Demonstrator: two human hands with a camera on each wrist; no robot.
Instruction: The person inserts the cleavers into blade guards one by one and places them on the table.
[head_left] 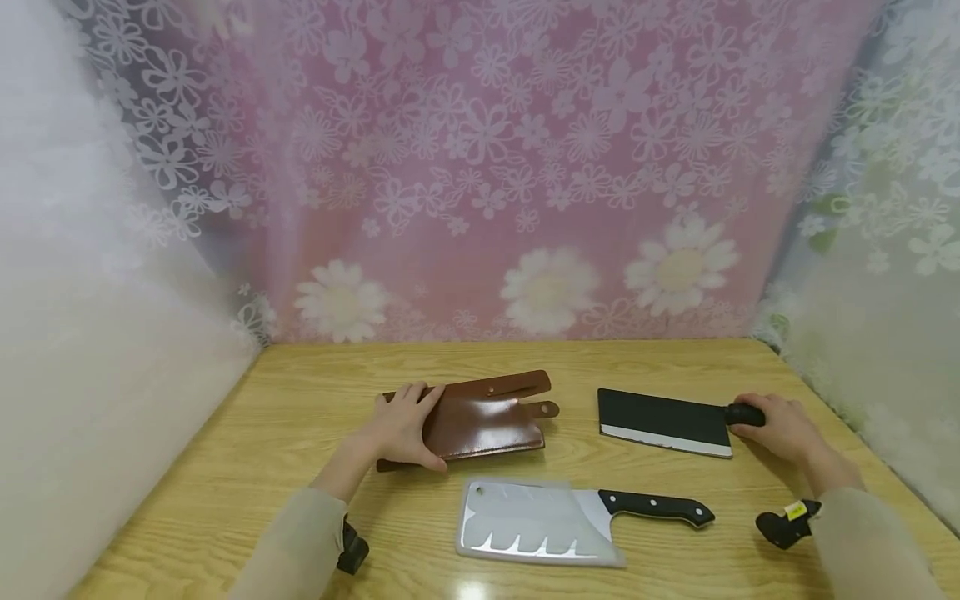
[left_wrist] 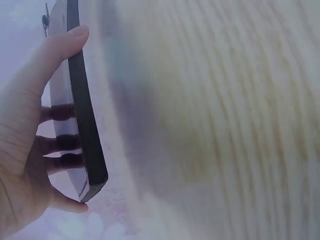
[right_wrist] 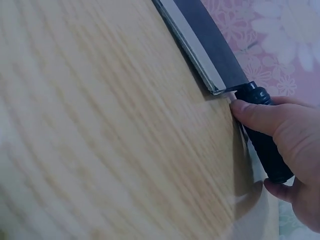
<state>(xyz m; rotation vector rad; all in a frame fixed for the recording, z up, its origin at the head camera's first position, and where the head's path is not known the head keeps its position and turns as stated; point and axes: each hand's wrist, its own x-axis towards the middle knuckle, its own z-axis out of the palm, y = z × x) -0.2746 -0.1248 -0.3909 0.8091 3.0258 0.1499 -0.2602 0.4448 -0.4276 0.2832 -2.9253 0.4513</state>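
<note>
A brown glossy leather knife sheath (head_left: 487,425) with a snap strap lies at left centre. My left hand (head_left: 405,425) spans its left end, thumb at the near edge and fingers toward the far edge. In the left wrist view, the thumb laps the sheath's dark edge (left_wrist: 86,115) and the fingers reflect in its glossy face. To the right is a cleaver (head_left: 663,421) with a dark blade and a pale cutting edge, pointing left. My right hand (head_left: 783,429) grips its black handle (right_wrist: 267,150), the thumb along the handle near the blade.
A second cleaver (head_left: 540,521), its blade in a translucent cover, lies in front with its black riveted handle (head_left: 656,507) pointing right. All lie on a wood-grain table (head_left: 300,367). Flowered pink cloth (head_left: 480,167) hangs behind, with pale cloth at both sides.
</note>
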